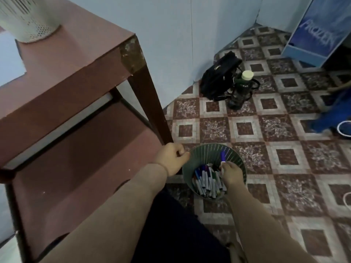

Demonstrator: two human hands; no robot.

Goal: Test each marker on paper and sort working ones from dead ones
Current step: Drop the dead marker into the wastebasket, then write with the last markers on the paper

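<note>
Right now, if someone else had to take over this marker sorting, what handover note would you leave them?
Left hand holds the rim of the green basket, which is on the floor.
Right hand pinches a blue-capped marker just above the markers heaped in the basket.
Paper and a white perforated bin sit on the table.
Done: no sorted piles visible.
Left: test this marker on the paper, sort it, then repeat for the heap.

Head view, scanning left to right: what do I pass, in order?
white bin on the table → table leg → left hand holding the basket rim → green basket of markers → blue Frozen box
</note>
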